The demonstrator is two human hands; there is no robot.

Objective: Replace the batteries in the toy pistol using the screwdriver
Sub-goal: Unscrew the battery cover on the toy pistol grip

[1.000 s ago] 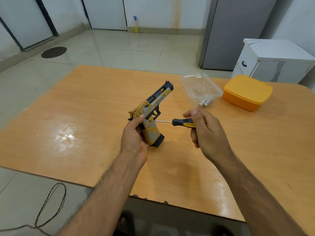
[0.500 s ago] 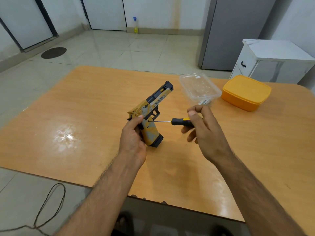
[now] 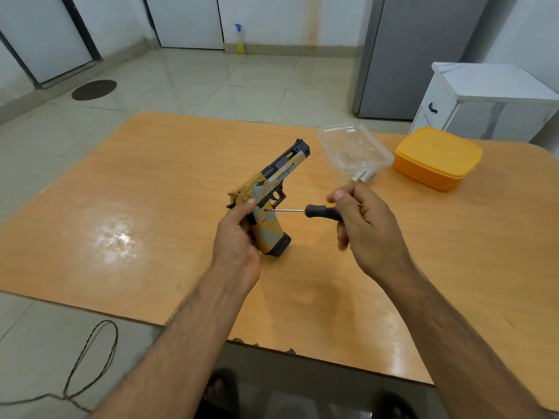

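Note:
A yellow, grey and black toy pistol (image 3: 272, 189) stands above the wooden table (image 3: 151, 207), barrel pointing up and away. My left hand (image 3: 239, 237) grips its handle from behind. My right hand (image 3: 363, 222) pinches the black and yellow handle of a screwdriver (image 3: 317, 211). The thin shaft runs left, and its tip touches the side of the pistol's grip. Small white batteries (image 3: 363, 176) lie on the table just past my right hand, in front of a clear box.
A clear plastic container (image 3: 354, 146) sits at the back of the table, with an orange lidded box (image 3: 437, 157) to its right. A white cabinet (image 3: 484, 101) and a grey fridge (image 3: 417, 55) stand behind. A dark cord (image 3: 90, 358) lies on the floor at the left.
My right hand's fingers have shifted round the screwdriver handle, turning it. The pistol, my left hand and the shaft's tip stay where they were.

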